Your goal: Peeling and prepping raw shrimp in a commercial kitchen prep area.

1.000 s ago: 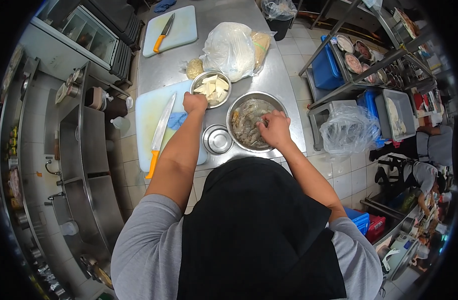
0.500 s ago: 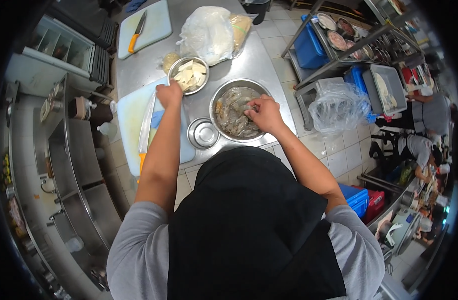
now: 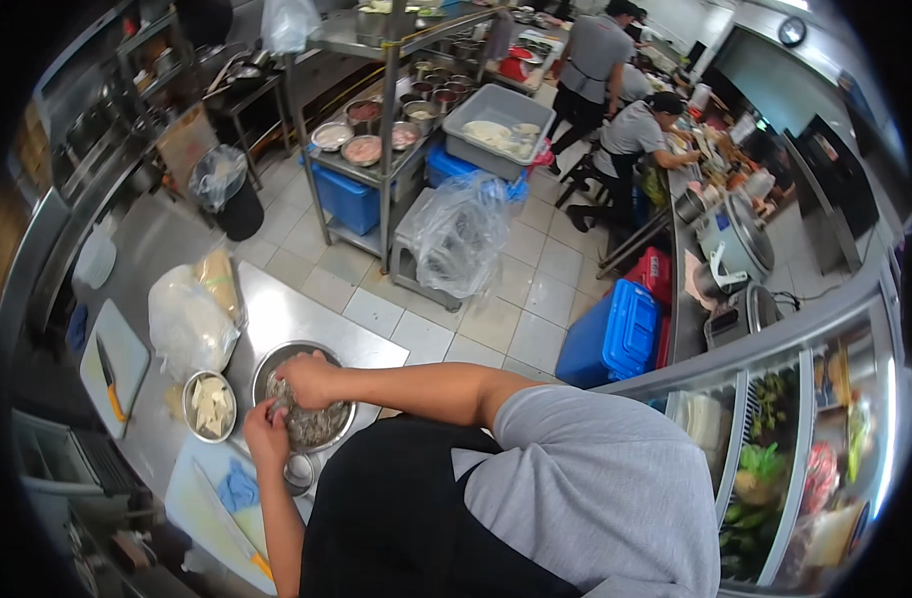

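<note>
Far left, a white cutting board (image 3: 127,351) lay on the steel counter (image 3: 287,317) with an orange-handled knife (image 3: 108,377) across it, untouched. Next along, a small steel bowl (image 3: 209,407) held pale cut pieces, and above it sat a bulging clear plastic bag (image 3: 185,325). Then the action: the left hand (image 3: 265,431) was down at the near rim of the large steel bowl (image 3: 304,399), fingers curled, though whether it pinched anything could not be told from this angle. Just right of it, the right hand (image 3: 311,379) reached into that same bowl, fingers bent down into the greyish, wet-looking heap (image 3: 316,424), apparently picking at a piece, its grip also hidden. By the look of it the step in hand was sorting or cleaning the heap piece by piece, with most of it left in the bowl; the next move would call for a steady pinch with 1 hand while the other steadied the rim. The heap looked slick, small-pieced and loose. Nearer the body, a second white board (image 3: 217,513) carried a blue cloth (image 3: 240,490) and another knife (image 3: 235,533). Further right, blue crates (image 3: 615,334) stood on the tiled floor.
</note>
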Available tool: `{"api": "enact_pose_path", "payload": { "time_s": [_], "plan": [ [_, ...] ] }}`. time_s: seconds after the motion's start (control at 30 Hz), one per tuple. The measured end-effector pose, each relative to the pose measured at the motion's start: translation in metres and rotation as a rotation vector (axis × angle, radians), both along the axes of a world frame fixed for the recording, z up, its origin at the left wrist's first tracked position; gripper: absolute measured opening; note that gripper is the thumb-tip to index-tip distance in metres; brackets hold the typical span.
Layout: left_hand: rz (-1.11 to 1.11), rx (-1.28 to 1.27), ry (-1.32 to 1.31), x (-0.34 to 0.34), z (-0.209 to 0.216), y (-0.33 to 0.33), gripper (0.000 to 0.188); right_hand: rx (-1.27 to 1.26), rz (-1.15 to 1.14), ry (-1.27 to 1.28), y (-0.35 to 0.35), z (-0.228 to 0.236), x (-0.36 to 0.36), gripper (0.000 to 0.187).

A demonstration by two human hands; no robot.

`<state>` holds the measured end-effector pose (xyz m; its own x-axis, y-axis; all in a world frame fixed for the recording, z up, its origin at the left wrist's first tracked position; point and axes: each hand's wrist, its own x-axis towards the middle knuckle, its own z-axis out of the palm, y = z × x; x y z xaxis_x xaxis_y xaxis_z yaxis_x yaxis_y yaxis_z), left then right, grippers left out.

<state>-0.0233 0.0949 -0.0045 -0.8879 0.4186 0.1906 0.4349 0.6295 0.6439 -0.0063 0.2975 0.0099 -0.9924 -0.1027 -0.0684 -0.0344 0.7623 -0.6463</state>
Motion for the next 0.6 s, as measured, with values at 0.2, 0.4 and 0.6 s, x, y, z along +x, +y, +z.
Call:
{"api": "enact_pose_path", "payload": {
  "time_s": [0.2, 0.4, 0.6],
  "plan": [
    [0.099, 0.000, -0.202, 0.002, 0.016, 0.010, 0.025, -0.019, 0.109, 0.358, 0.045, 0.016, 0.041, 0.047],
    [0.190, 0.125, -0.211, 0.006, 0.011, -0.016, 0.025, 0.441, 0.009, -0.610, 0.165, 0.006, 0.200, 0.026],
    [0.194, 0.153, -0.138, 0.004, 0.020, -0.001, 0.026, 0.331, 0.426, -0.825, 0.198, -0.070, 0.380, 0.025]
  ]
}}
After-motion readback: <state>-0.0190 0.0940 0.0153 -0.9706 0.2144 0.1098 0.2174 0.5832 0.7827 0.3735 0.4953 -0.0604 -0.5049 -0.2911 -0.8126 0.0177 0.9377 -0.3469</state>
